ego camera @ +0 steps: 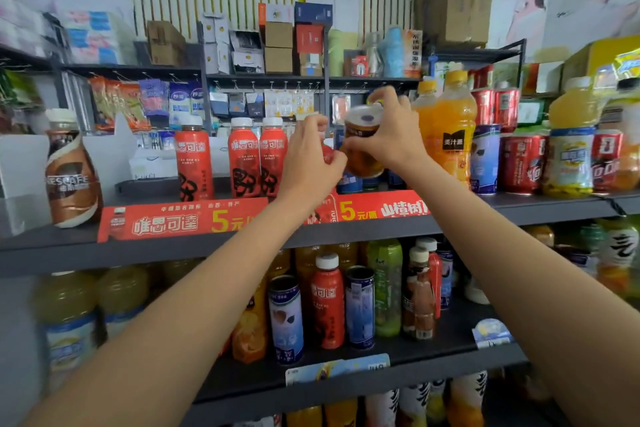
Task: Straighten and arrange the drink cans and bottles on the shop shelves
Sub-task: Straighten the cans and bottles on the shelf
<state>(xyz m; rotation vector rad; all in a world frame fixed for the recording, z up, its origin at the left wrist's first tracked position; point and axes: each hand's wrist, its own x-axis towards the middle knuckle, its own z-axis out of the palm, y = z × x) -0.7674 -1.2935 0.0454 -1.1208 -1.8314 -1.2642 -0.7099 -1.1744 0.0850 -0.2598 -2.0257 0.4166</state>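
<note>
On the top shelf (52, 246) a coffee bottle (71, 170) stands alone at the far left, well apart from the three red bottles (194, 159) that stand upright in a fair row with a gap after the first. My left hand (311, 163) comes next, fingers curled round a fourth red bottle (327, 152), mostly hidden behind my palm, at the end of that row. Just beside it my right hand (388, 135) grips a brown can (363, 142) from the side, held tilted and seemingly lifted off the shelf, above some blue cans (349, 182). To the right, orange bottles (453, 135) and red cans (519, 163) look mixed. I judge the job to be at an early stage: the shelf below (346, 388) is a jumble of cans and bottles not yet sorted.
</note>
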